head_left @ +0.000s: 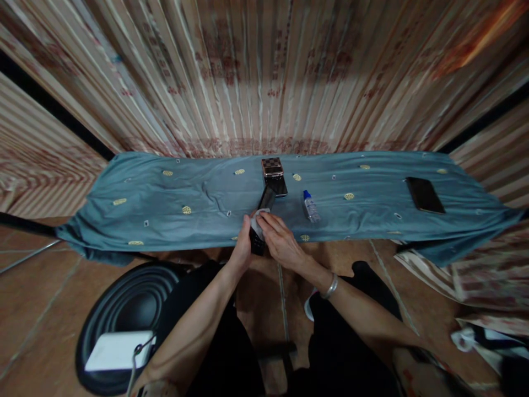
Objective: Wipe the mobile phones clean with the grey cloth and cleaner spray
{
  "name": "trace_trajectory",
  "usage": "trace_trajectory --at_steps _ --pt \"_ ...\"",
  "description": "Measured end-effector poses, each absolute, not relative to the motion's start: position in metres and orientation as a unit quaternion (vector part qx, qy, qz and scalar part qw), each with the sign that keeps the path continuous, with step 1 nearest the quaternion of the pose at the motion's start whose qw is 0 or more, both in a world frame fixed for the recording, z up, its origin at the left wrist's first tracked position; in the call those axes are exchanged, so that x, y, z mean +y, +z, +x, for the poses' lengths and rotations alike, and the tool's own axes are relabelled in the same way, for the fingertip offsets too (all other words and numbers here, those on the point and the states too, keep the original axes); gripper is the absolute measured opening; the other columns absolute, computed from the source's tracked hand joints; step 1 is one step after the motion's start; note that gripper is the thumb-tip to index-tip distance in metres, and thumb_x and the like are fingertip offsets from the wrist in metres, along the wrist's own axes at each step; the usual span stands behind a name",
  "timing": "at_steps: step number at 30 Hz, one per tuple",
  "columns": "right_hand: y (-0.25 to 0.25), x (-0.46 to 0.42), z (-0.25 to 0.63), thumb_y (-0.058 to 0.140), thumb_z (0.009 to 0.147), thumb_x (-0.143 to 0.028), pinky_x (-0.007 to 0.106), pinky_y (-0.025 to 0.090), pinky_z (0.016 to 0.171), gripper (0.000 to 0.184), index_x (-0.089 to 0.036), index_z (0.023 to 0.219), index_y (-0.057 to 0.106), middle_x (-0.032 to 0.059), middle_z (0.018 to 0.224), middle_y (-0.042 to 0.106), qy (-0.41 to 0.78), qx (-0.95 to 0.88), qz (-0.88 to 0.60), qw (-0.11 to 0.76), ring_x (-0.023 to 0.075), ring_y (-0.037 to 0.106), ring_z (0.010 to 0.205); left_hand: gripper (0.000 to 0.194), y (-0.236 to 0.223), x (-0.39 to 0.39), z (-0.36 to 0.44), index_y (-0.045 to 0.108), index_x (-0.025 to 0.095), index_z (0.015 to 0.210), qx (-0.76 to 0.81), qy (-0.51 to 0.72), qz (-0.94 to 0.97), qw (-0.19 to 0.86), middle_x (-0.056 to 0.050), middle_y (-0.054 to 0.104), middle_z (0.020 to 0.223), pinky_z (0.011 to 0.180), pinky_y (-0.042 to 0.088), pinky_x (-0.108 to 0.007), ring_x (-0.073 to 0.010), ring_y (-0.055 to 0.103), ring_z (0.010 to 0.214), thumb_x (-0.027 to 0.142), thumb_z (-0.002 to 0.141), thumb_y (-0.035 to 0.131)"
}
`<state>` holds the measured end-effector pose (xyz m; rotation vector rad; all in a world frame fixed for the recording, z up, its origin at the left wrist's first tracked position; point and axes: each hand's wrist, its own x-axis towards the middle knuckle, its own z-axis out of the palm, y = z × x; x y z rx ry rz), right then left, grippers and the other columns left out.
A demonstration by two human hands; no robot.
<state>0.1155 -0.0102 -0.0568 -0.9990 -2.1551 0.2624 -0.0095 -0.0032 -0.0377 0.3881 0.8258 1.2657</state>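
My left hand (243,242) is closed around the side of a dark, unfolded flip phone (268,197), whose lower half shows small keys. My right hand (283,240) presses a pale grey cloth (260,215) onto the middle of this phone, its fingers bent over the cloth. Just beyond the phone's far end lies a second folding phone (276,186), with a checkered panel and a glossy black part. To the right of my hands a small clear bottle (313,210) with a blue cap lies on the cloth-covered table.
A blue-green tablecloth (206,220) with yellow prints covers the narrow table. A dark flat device (425,195) lies at its right. Striped curtains (256,82) hang behind. Below left, a white box-like device (118,351) with a cable rests on a round black stool (88,314).
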Motion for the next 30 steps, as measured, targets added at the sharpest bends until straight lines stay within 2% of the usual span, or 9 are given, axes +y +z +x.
trace_trajectory --at_steps 6,9,13,16,20,24,30 --pt "-0.054 -0.018 0.109 0.035 0.095 -0.01 0.051 0.045 0.112 0.05 -0.007 0.144 0.046 0.0206 0.143 0.052 0.095 -0.851 -0.37 0.361 0.0285 0.044 0.137 0.043 -0.039 0.0 -0.012 0.073 0.016 0.102 0.414 0.574 0.157 0.689 -0.006 0.076 0.1 0.1 0.048 -0.028 -0.0191 0.066 0.112 0.049 0.096 0.046" --pt "-0.053 -0.024 0.105 0.036 0.095 -0.009 0.051 0.045 0.112 0.051 -0.009 0.145 0.045 0.0194 0.143 0.051 0.097 -0.857 -0.358 0.357 0.0274 0.044 0.137 0.046 -0.033 0.001 -0.015 0.073 0.018 0.1 0.425 0.565 0.173 0.686 -0.004 0.076 0.088 0.087 0.053 -0.025 -0.0172 0.07 0.097 0.053 0.095 0.044" --pt "-0.051 -0.032 0.1 0.035 0.093 -0.006 0.048 0.047 0.111 0.052 -0.009 0.143 0.046 0.0182 0.142 0.052 0.087 -0.862 -0.334 0.371 0.0262 0.043 0.138 0.053 -0.025 0.002 -0.02 0.074 0.019 0.095 0.428 0.556 0.17 0.692 -0.004 0.075 0.08 0.07 0.053 -0.021 -0.013 0.069 0.073 0.058 0.096 0.038" --pt "-0.05 -0.037 0.099 0.035 0.093 -0.005 0.046 0.047 0.112 0.052 -0.009 0.142 0.048 0.018 0.14 0.054 0.08 -0.866 -0.327 0.37 0.0256 0.043 0.139 0.055 -0.021 0.003 -0.022 0.073 0.019 0.101 0.427 0.565 0.15 0.69 -0.004 0.075 0.08 0.065 0.052 -0.022 -0.0122 0.067 0.064 0.059 0.096 0.036" --pt "-0.049 -0.041 0.1 0.035 0.093 -0.005 0.049 0.045 0.113 0.054 -0.01 0.146 0.044 0.018 0.143 0.052 0.086 -0.878 -0.318 0.347 0.0261 0.041 0.141 0.058 -0.02 0.006 -0.024 0.068 0.019 0.119 0.415 0.567 0.138 0.698 -0.005 0.075 0.087 0.069 0.053 -0.027 -0.015 0.067 0.065 0.064 0.092 0.041" --pt "-0.05 -0.043 0.101 0.035 0.093 -0.005 0.05 0.043 0.115 0.055 -0.009 0.148 0.041 0.0183 0.144 0.052 0.083 -0.889 -0.307 0.329 0.0266 0.038 0.143 0.047 -0.021 0.01 -0.027 0.063 0.019 0.126 0.404 0.567 0.121 0.707 -0.005 0.075 0.09 0.067 0.053 -0.026 -0.0131 0.066 0.061 0.05 0.094 0.049" --pt "-0.051 -0.041 0.107 0.034 0.09 -0.001 0.046 0.042 0.117 0.054 -0.004 0.143 0.045 0.0191 0.141 0.054 0.06 -0.892 -0.291 0.341 0.0259 0.037 0.143 0.038 -0.017 0.015 -0.028 0.064 0.013 0.122 0.401 0.558 0.114 0.718 -0.005 0.075 0.085 0.06 0.052 -0.023 -0.0121 0.065 0.057 0.035 0.097 0.046"
